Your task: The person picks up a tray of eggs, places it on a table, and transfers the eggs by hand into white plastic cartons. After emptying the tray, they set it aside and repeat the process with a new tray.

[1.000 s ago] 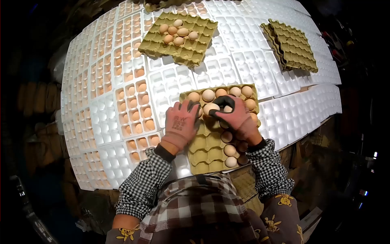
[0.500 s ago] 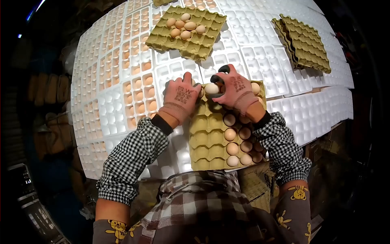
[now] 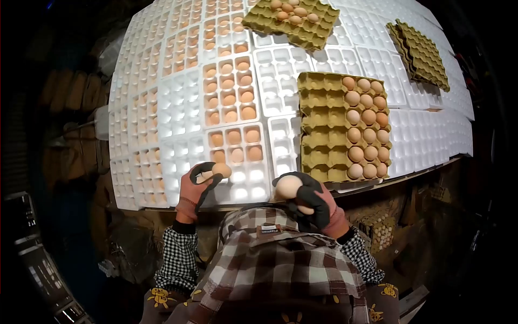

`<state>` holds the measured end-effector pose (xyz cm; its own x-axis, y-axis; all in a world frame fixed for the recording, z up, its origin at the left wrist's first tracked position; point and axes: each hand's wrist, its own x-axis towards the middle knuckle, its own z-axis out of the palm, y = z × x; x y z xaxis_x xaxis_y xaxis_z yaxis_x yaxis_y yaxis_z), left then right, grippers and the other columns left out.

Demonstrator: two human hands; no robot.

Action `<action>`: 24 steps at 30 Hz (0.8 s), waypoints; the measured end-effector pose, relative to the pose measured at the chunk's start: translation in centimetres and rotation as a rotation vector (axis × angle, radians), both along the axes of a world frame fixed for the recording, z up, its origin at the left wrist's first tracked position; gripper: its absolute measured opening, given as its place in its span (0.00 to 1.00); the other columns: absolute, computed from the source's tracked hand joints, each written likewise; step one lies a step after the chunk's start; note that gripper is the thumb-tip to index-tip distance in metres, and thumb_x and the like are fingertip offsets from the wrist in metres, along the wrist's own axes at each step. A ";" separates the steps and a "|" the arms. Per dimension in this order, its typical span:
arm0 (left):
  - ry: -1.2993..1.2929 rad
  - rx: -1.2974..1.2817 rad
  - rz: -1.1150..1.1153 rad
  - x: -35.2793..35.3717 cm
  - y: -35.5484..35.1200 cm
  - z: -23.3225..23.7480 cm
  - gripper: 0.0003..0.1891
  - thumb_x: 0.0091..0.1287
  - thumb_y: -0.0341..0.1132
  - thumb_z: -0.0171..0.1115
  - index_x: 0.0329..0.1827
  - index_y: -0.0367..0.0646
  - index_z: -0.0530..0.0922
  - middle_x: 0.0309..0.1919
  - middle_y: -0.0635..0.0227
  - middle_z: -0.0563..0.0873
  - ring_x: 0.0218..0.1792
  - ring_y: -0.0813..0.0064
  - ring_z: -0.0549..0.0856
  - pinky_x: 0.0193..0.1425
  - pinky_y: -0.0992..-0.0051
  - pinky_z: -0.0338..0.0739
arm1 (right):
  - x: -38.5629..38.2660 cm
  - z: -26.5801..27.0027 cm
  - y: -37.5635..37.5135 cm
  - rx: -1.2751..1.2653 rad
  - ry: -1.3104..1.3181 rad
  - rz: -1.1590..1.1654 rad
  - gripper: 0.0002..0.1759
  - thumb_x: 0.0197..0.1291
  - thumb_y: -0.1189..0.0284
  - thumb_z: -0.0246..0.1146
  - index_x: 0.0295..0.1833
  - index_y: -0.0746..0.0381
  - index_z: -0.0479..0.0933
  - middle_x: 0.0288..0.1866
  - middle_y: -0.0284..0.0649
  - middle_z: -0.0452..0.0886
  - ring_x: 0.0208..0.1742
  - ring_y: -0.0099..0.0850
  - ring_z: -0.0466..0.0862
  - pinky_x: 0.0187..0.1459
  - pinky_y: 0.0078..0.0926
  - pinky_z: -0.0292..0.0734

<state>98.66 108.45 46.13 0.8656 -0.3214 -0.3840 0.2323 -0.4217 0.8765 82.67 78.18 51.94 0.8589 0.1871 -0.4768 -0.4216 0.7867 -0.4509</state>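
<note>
My left hand (image 3: pixel 197 183), in a pink and black glove, pinches a brown egg (image 3: pixel 220 170) over the near edge of the white foam trays (image 3: pixel 181 102). My right hand (image 3: pixel 313 201), gloved the same, is cupped around a pale egg (image 3: pixel 287 187), with a second egg partly showing beneath it, close to my chest. A green cardboard egg tray (image 3: pixel 324 127) lies to the right of centre. Its right columns are filled with brown eggs (image 3: pixel 367 127) and its left columns are bare.
White foam trays cover the whole table; several on the left and centre hold brown eggs (image 3: pixel 232 100). A second green tray (image 3: pixel 294 19) with several eggs lies at the far top. A stack of green trays (image 3: pixel 421 54) sits at the top right. Stacked egg trays (image 3: pixel 377 229) show below the table edge.
Both hands have left the green tray and pulled back toward my body, each carrying eggs. The view has shifted, so the tray now appears farther away.
</note>
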 end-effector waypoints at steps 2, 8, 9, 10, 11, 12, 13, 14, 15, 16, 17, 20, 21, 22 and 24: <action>-0.269 0.145 -0.114 -2.0 2.5 -1.9 0.28 0.46 0.26 0.75 0.55 0.43 0.81 0.45 0.63 0.86 0.47 0.64 0.84 0.54 0.68 0.80 | -0.1 -5.1 4.7 -0.642 -0.081 0.015 0.23 0.60 0.69 0.67 0.59 0.68 0.75 0.46 0.40 0.83 0.38 0.21 0.81 0.35 0.21 0.74; -0.544 0.502 -0.265 -4.5 -2.2 -1.8 0.25 0.50 0.41 0.71 0.55 0.56 0.81 0.57 0.59 0.75 0.51 0.58 0.81 0.53 0.64 0.78 | 2.1 -9.5 8.9 -1.306 -0.068 -0.119 0.30 0.43 0.68 0.75 0.56 0.55 0.79 0.52 0.42 0.80 0.47 0.36 0.82 0.51 0.30 0.78; -0.569 0.508 -0.263 -4.2 -2.3 -2.3 0.26 0.52 0.43 0.69 0.57 0.57 0.80 0.60 0.59 0.74 0.52 0.58 0.80 0.54 0.63 0.77 | 2.6 -8.7 9.2 -1.554 -0.062 -0.071 0.30 0.42 0.66 0.76 0.56 0.53 0.79 0.54 0.42 0.77 0.49 0.39 0.81 0.52 0.33 0.78; -0.570 0.493 -0.265 -4.3 -1.9 -2.6 0.26 0.52 0.43 0.69 0.57 0.57 0.80 0.60 0.59 0.74 0.52 0.58 0.80 0.54 0.63 0.77 | 2.9 -7.6 9.6 -1.793 -0.046 -0.014 0.31 0.40 0.64 0.76 0.55 0.51 0.79 0.56 0.42 0.74 0.51 0.42 0.80 0.53 0.36 0.78; -0.588 0.568 -0.315 -4.9 -1.0 -2.7 0.27 0.51 0.42 0.69 0.58 0.56 0.79 0.62 0.59 0.72 0.54 0.56 0.79 0.56 0.62 0.76 | 3.2 -7.6 9.9 -1.841 0.001 0.066 0.31 0.40 0.62 0.76 0.56 0.50 0.79 0.58 0.42 0.72 0.51 0.44 0.80 0.54 0.38 0.78; -0.612 0.644 -0.362 -5.3 -0.2 -2.8 0.29 0.51 0.42 0.69 0.60 0.55 0.78 0.65 0.59 0.69 0.55 0.55 0.79 0.57 0.62 0.75 | 3.7 -7.7 10.0 -1.887 0.043 0.142 0.32 0.40 0.61 0.76 0.56 0.48 0.78 0.59 0.42 0.70 0.51 0.45 0.80 0.54 0.40 0.78; -0.591 0.521 -0.350 -5.8 0.2 -2.6 0.29 0.54 0.42 0.67 0.62 0.51 0.76 0.67 0.55 0.67 0.61 0.51 0.74 0.65 0.55 0.67 | 3.6 -8.1 10.5 -1.926 -0.021 -0.024 0.28 0.43 0.62 0.74 0.54 0.53 0.79 0.59 0.43 0.73 0.49 0.41 0.82 0.49 0.35 0.79; -0.591 0.515 -0.357 -6.3 0.8 -2.9 0.29 0.54 0.42 0.67 0.62 0.51 0.76 0.67 0.55 0.67 0.61 0.51 0.74 0.65 0.55 0.67 | 3.4 -8.3 10.5 -1.930 -0.012 -0.026 0.28 0.43 0.62 0.74 0.54 0.53 0.79 0.59 0.43 0.73 0.49 0.41 0.82 0.49 0.35 0.79; -0.688 0.551 -0.462 -6.7 1.5 -3.5 0.30 0.55 0.42 0.65 0.64 0.48 0.74 0.68 0.53 0.67 0.65 0.50 0.70 0.69 0.52 0.62 | 3.1 -8.3 10.3 -1.343 0.084 -0.146 0.25 0.47 0.65 0.72 0.54 0.56 0.79 0.59 0.43 0.75 0.48 0.37 0.82 0.48 0.31 0.79; -0.790 0.583 -0.564 -6.7 1.8 -4.0 0.31 0.57 0.42 0.63 0.65 0.46 0.72 0.68 0.51 0.66 0.68 0.48 0.66 0.72 0.49 0.57 | 2.9 -8.2 9.8 -0.754 0.159 -0.247 0.23 0.51 0.68 0.70 0.55 0.59 0.79 0.59 0.43 0.76 0.46 0.34 0.82 0.46 0.27 0.79; -0.790 0.579 -0.631 -6.7 2.1 -4.5 0.31 0.58 0.41 0.61 0.67 0.43 0.70 0.69 0.49 0.66 0.71 0.46 0.60 0.75 0.45 0.47 | 2.1 -9.0 9.3 -0.700 0.080 -0.243 0.21 0.58 0.72 0.64 0.58 0.62 0.76 0.56 0.40 0.78 0.43 0.27 0.80 0.43 0.21 0.77; -0.688 0.582 -0.645 -6.7 3.1 -5.8 0.31 0.58 0.43 0.62 0.65 0.44 0.71 0.68 0.52 0.67 0.71 0.49 0.61 0.77 0.47 0.46 | 0.3 -7.8 9.6 -0.787 -0.181 -0.171 0.21 0.70 0.69 0.56 0.64 0.67 0.71 0.50 0.35 0.80 0.41 0.18 0.77 0.39 0.16 0.74; -0.651 0.525 -0.573 -6.7 3.1 -6.1 0.31 0.56 0.43 0.64 0.65 0.43 0.72 0.68 0.52 0.67 0.70 0.47 0.61 0.77 0.47 0.46 | 0.2 -7.2 9.4 -0.793 -0.175 -0.174 0.21 0.70 0.69 0.56 0.64 0.67 0.71 0.50 0.35 0.80 0.41 0.18 0.77 0.39 0.16 0.74; -0.661 0.472 -0.531 -6.5 2.9 -5.5 0.32 0.54 0.41 0.66 0.64 0.42 0.72 0.67 0.51 0.68 0.70 0.48 0.62 0.76 0.48 0.48 | 0.0 -6.7 9.3 -0.577 -0.083 -0.176 0.23 0.71 0.64 0.56 0.65 0.67 0.70 0.51 0.35 0.79 0.41 0.19 0.77 0.40 0.16 0.74; -0.753 0.388 -0.470 -6.0 2.4 -4.2 0.32 0.52 0.38 0.67 0.63 0.42 0.73 0.66 0.51 0.70 0.68 0.49 0.66 0.73 0.50 0.56 | 0.0 -5.9 9.2 -0.358 0.006 -0.181 0.26 0.71 0.59 0.56 0.66 0.67 0.69 0.51 0.35 0.79 0.42 0.19 0.77 0.41 0.17 0.75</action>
<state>92.66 110.85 41.97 0.7434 -0.6656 0.0661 -0.5995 -0.6191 0.5073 82.70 87.42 46.00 0.8596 -0.1458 -0.4898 -0.2945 0.6420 -0.7079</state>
